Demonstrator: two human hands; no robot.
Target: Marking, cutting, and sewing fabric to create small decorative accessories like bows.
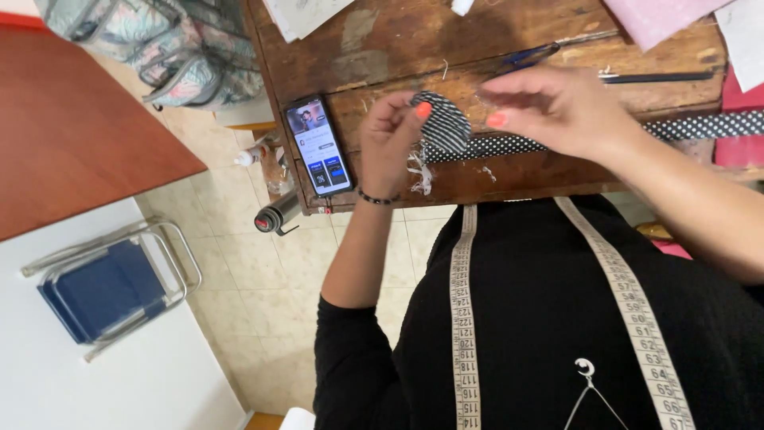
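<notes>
Two hands meet at the near edge of a worn, dark brown wooden table [382,48], over a small round piece of black fabric with white stripes [446,126]. The left hand [388,147] pinches the round piece at its left rim between thumb and fingers, holding it just above the wood. The right hand [557,107] has its fingertips pressed together at the piece's upper right edge, as if gripping something very thin; motion blur hides whether a needle or thread is there.

Judging by the frayed white threads [419,171] hanging under the piece, its edge looks unfinished, so the work seems midway. A long black strip with white polka dots [700,125] runs from beneath the right hand to the right border, where it is cut off. Whether strip and round piece are joined cannot be told. A smartphone with a lit screen [320,146] lies just beside the left hand.
</notes>
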